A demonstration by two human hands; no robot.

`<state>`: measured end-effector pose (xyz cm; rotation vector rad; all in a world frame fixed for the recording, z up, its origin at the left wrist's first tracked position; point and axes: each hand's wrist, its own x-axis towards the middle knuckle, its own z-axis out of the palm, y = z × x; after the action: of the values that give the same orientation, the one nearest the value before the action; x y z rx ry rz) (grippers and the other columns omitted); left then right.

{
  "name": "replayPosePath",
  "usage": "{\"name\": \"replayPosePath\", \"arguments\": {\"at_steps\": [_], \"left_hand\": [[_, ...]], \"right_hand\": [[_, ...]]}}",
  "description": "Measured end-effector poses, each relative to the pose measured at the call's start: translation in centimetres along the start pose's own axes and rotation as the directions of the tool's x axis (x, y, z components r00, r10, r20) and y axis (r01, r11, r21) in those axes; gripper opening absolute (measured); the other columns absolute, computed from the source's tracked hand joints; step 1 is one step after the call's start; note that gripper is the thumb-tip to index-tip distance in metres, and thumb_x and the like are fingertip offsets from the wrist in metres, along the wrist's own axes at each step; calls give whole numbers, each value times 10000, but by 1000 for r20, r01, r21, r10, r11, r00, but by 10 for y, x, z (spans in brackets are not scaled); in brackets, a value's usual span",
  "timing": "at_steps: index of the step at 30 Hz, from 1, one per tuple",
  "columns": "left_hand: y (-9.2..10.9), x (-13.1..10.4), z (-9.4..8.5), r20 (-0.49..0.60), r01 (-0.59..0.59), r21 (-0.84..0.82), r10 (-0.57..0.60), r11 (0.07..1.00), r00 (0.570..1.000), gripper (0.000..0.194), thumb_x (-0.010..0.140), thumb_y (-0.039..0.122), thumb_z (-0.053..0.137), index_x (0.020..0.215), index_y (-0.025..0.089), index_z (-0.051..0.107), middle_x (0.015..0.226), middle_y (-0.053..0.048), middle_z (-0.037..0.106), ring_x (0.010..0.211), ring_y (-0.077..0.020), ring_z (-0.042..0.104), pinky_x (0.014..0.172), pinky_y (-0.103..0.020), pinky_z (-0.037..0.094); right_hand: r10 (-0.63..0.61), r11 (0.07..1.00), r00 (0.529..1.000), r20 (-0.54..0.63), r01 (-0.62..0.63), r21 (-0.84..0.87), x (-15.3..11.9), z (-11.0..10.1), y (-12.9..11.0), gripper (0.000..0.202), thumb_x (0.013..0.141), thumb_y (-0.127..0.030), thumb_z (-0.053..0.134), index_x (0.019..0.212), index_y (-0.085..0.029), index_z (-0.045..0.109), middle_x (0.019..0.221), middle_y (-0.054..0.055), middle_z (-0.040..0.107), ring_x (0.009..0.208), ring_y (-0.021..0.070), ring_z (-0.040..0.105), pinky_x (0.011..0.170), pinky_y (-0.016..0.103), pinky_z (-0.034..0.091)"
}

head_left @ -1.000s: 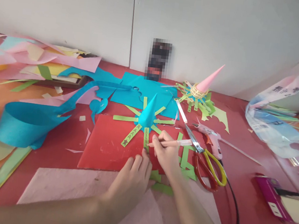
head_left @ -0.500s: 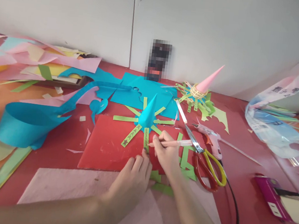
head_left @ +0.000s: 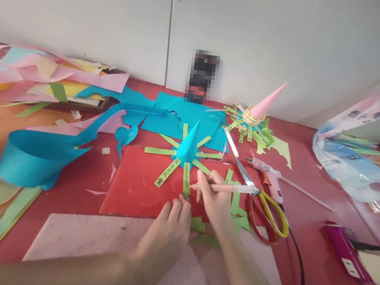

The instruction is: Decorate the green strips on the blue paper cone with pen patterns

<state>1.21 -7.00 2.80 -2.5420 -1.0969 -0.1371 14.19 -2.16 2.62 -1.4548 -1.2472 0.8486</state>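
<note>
A pen with a pale pink barrel (head_left: 227, 188) is gripped in my right hand (head_left: 216, 200), its tip on a green paper strip (head_left: 186, 177). Small dark marks run down that strip. Bent fingers of my left hand (head_left: 170, 222) hold the strip's near end against a red board (head_left: 137, 187); the thumb is hidden. The strip joins the base of a blue paper cone (head_left: 187, 147), which stands upright with several green strips fanning out around it. A neighbouring strip (head_left: 166, 173) on the left carries zigzag marks and a dark star.
Scissors (head_left: 267, 215) and a pink glue gun (head_left: 268, 174) lie right of my right hand. Behind them stands a pink cone piece (head_left: 266, 101). A blue paper band (head_left: 30, 161) curls at left, below paper scraps (head_left: 90, 78). A purple power strip (head_left: 347, 252) lies far right.
The pen has tipped to lie flatter, with my right hand slightly shifted right and down. My left hand still holds the strip's end.
</note>
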Motion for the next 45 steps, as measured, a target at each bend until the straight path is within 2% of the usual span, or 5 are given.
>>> {"name": "replayPosePath", "arguments": {"at_steps": [12,22,28,36,45], "left_hand": [[4,-2,4,-15,14,20,-13,1000,1000,429,858,427,505,1064,84,657,1059,-136,651,891,-214,593,753,-290,494],[3,0,3,-29,10,26,-9,1000,1000,444,865,435,486,1052,72,660,1019,-141,657,860,-211,599,728,-286,493],[3,0,4,-33,8,19,-7,1000,999,448,839,437,530,1049,63,660,1003,-139,663,839,-214,599,724,-292,495],[4,0,4,-36,17,6,-17,1000,999,432,824,418,559,1052,66,661,1043,-141,664,878,-226,602,748,-294,499],[9,-8,7,-46,59,-14,-60,998,997,442,812,408,577,1072,59,652,1103,-158,641,946,-246,587,789,-314,501]], "right_hand": [[-21,994,997,70,29,-107,0,0,7,350,848,-384,524,588,-232,346,413,-63,415,574,182,649,556,264,507],[-22,998,995,92,27,-52,-1,0,7,347,855,-369,524,597,-231,337,408,-76,409,501,153,617,585,268,526],[-63,987,996,63,72,-141,0,0,10,330,858,-343,513,597,-229,345,433,-59,432,566,170,635,568,260,497],[-78,981,995,56,87,-176,0,0,9,321,837,-291,502,571,-225,337,477,-52,449,511,141,593,493,236,441],[-20,995,999,49,25,-97,-2,-2,4,315,824,-249,510,562,-222,338,456,-73,405,532,150,636,477,213,425]]}}
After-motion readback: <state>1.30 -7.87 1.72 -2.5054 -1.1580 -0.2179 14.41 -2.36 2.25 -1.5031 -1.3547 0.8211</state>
